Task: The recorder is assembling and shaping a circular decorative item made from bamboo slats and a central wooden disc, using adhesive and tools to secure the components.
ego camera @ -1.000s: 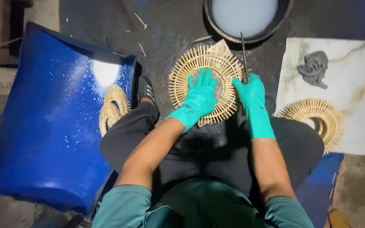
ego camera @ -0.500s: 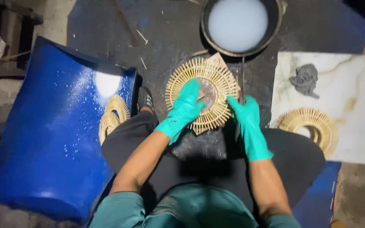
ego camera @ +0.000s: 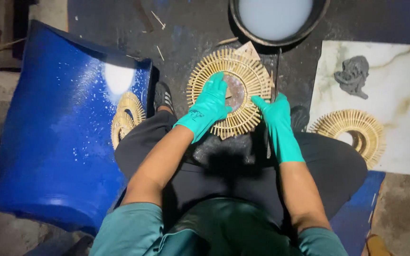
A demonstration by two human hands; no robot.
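Observation:
A round sunburst frame of thin bamboo sticks (ego camera: 247,71) lies on the dark floor between my knees, with a small round disc at its centre. My left hand (ego camera: 209,105), in a teal glove, presses flat on the frame's left half. My right hand (ego camera: 275,114), also gloved in teal, grips the frame's right edge next to a thin dark rod (ego camera: 275,71) that lies along the frame's right side.
A blue plastic barrel half (ego camera: 58,137) at the left holds two more stick frames (ego camera: 126,116). At the right a white marble slab (ego camera: 404,95) carries another frame (ego camera: 354,130) and a grey lump (ego camera: 353,76). A dark bowl of white liquid (ego camera: 276,16) stands ahead.
Both hands have shifted slightly on the frame; my left hand slid towards its left side, and the view has moved a little.

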